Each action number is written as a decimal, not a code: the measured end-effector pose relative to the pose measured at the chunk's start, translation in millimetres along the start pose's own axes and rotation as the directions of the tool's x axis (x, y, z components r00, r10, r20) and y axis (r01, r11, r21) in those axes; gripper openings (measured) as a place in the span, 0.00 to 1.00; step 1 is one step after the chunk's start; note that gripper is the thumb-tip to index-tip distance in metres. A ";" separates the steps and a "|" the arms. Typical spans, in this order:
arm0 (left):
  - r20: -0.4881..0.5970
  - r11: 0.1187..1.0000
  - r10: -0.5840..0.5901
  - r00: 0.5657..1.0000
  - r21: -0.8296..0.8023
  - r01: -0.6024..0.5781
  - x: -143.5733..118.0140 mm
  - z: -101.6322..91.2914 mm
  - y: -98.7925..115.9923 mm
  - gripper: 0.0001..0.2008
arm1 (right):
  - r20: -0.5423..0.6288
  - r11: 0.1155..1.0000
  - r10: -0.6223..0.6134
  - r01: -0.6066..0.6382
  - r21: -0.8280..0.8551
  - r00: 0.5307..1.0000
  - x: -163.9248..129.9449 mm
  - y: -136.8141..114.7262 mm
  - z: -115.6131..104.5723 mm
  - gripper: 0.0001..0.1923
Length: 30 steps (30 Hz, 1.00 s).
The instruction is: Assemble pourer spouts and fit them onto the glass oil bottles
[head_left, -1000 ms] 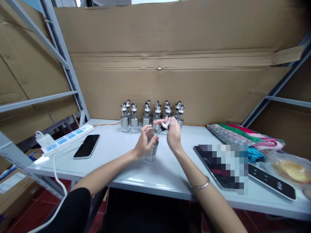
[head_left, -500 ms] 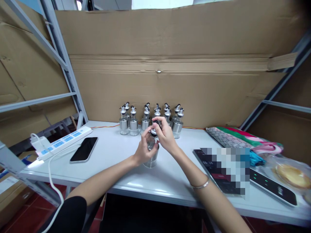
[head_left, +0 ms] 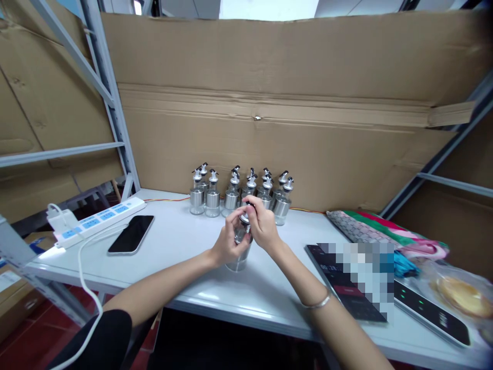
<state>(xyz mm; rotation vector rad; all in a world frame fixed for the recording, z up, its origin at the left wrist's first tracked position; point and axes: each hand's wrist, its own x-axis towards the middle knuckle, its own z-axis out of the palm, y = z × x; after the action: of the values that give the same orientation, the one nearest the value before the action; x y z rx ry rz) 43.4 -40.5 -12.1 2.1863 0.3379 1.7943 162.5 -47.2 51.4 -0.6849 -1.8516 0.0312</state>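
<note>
A clear glass oil bottle (head_left: 236,263) stands on the white table in front of me. My left hand (head_left: 230,240) is wrapped round its neck and upper body. At the top, my right hand (head_left: 263,224) closes its fingers on the pour spout, a silver piece with a black tip that my fingers partly cover. Behind my hands, several similar bottles (head_left: 212,198) with steel bands and flip-top spouts stand in rows near the cardboard.
At the left lie a white power strip (head_left: 100,221) and a black phone (head_left: 133,235) with a white cable. To the right are a tablet (head_left: 339,282), a black-and-white device (head_left: 431,312), a colourful cloth (head_left: 400,231) and a plastic-wrapped round item (head_left: 462,295). A cardboard wall (head_left: 269,61) closes the back.
The view has shifted slightly. Both hands stay on the same bottle, and the right-hand fingers have curled more closely around the spout.
</note>
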 end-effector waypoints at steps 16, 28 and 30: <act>-0.014 0.995 -0.007 1.000 0.101 0.008 -4.5 -18.6 -21.6 0.26 | 0.118 0.996 0.085 -0.080 -0.050 0.989 -2.2 9.8 21.9 0.20; -0.261 0.801 -0.219 0.940 0.501 0.326 4.6 -71.7 -85.6 0.28 | -0.437 0.915 0.280 -0.375 -0.149 0.855 -15.5 83.1 3.6 0.24; -0.264 0.772 -0.209 0.942 0.546 0.324 2.6 -76.9 -91.6 0.28 | -0.406 0.896 0.236 -0.360 -0.262 0.883 -16.6 88.0 0.0 0.24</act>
<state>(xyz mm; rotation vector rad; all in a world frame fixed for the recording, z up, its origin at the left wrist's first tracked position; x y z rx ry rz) -31.2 51.4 -29.5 2.1622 1.3427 1.9018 204.9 18.2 7.4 -1.1335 -1.3864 -0.1973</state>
